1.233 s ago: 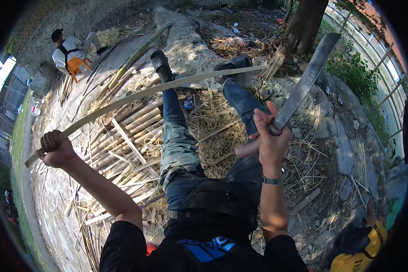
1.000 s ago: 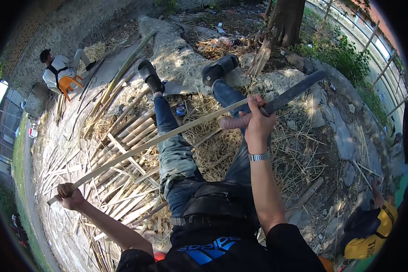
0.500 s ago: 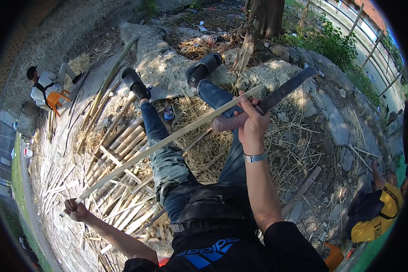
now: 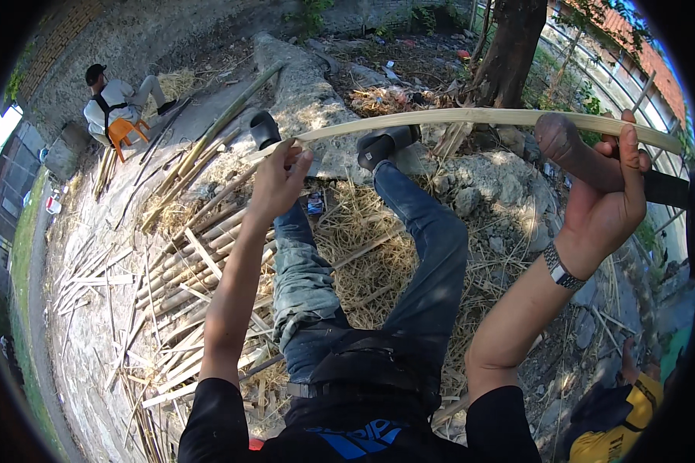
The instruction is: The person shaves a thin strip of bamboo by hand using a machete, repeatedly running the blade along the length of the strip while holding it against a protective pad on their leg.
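Observation:
A long pale bamboo strip (image 4: 440,117) spans the space in front of me, bowed slightly upward. My left hand (image 4: 279,179) has its fingers at the strip's left end, thumb standing off to the side. At the other end my right hand (image 4: 606,197), wearing a metal watch, grips the brown wooden handle of a machete (image 4: 567,143). The strip runs across that hand's fingers too, above the handle. Beyond the hand, the dark blade points right, partly cut off by the picture's rim.
Bamboo poles (image 4: 201,258) and split strips (image 4: 177,370) lie to my left, with straw-like shavings (image 4: 371,274) between my legs. Rock (image 4: 301,89) and a tree trunk (image 4: 510,58) stand ahead. One person (image 4: 120,108) sits at far left; another in yellow (image 4: 622,420) is at lower right.
Both hands have risen, the left going up and right, the right going up and right with the machete. The strip has swung from a steep slant to nearly level. My view has shifted left.

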`<state>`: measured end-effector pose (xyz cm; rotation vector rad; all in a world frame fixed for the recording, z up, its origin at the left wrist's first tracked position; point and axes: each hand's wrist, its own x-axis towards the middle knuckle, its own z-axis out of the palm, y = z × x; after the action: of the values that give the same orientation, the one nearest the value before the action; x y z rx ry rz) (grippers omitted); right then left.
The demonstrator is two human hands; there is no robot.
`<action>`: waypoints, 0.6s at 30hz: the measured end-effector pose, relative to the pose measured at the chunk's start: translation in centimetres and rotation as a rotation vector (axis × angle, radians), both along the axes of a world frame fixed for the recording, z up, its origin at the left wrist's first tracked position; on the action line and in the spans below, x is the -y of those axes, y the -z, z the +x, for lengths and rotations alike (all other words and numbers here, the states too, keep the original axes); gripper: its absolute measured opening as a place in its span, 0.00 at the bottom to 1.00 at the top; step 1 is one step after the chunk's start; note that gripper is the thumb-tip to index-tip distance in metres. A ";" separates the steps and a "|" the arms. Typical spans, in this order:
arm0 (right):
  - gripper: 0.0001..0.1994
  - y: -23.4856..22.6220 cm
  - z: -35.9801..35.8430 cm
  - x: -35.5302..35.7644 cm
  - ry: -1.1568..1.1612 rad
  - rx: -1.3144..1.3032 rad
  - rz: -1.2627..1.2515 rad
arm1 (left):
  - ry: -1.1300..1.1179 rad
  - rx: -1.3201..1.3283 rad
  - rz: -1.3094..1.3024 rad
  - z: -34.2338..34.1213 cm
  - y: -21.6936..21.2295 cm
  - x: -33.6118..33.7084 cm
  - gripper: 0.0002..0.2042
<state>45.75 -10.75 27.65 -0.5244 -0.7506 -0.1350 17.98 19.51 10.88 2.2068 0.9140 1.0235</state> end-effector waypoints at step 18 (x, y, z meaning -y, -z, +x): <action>0.13 3.7 -3.9 -5.7 -0.244 -0.156 -0.390 | 0.325 0.316 0.419 11.9 -7.7 6.5 0.04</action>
<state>41.84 -5.03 23.92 -0.7980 -0.6840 0.2819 29.90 13.00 18.62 2.3202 0.2012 1.4416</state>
